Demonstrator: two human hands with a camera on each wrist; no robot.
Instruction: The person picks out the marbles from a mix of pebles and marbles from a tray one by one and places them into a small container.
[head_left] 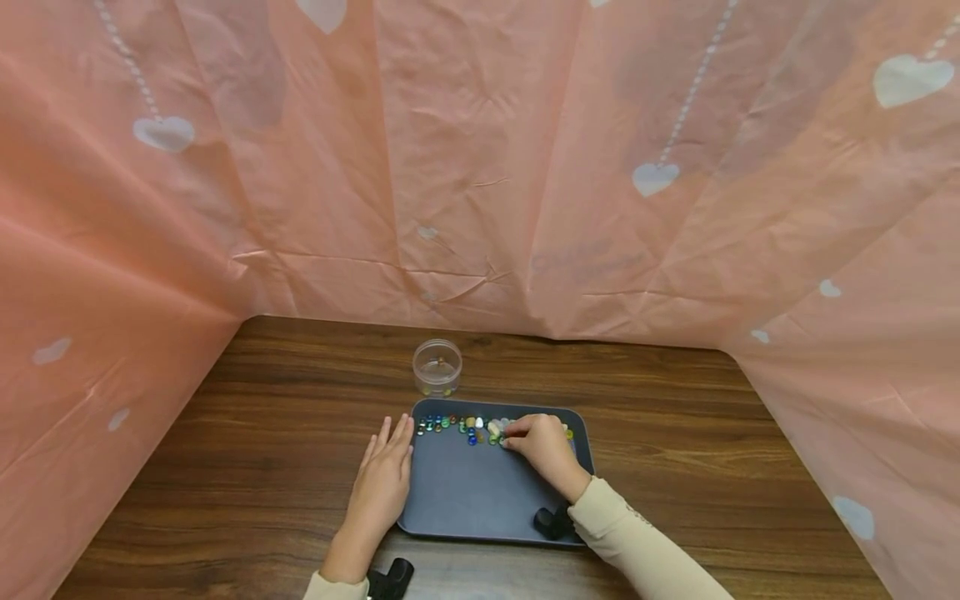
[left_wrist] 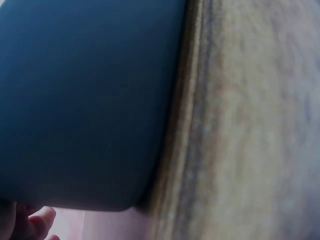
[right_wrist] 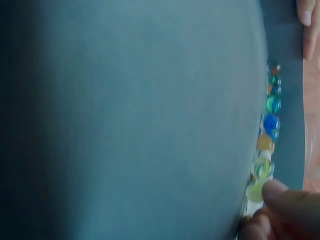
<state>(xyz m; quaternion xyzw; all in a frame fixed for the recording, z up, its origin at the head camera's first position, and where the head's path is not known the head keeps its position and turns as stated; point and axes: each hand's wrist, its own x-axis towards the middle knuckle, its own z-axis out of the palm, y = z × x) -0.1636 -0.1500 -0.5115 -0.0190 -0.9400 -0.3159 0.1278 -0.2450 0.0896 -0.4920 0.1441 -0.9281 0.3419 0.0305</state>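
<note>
- The left hand (head_left: 384,479) lies along the left rim of a dark grey tray (head_left: 468,492), its fingers straight, slightly spread and pointing toward the far side.
- The right hand (head_left: 550,450) reaches over the tray's far right part, thumb and fingers bent in among the glass marbles (head_left: 470,422); I cannot tell whether it pinches one.
- The marbles lie in an uneven band inside the tray's far rim, from the far left corner toward the right.
- In the right wrist view, the thumb is at a yellow-green marble (right_wrist: 256,191), with an orange marble (right_wrist: 266,143) and a blue marble (right_wrist: 271,123) farther along.
- A clear round container (head_left: 437,367) stands beyond the tray's far left part, a few marbles at its bottom.
- The tray rests on a wood-grain table (head_left: 697,450), before a pink curtain (head_left: 465,167) printed with white hearts.
</note>
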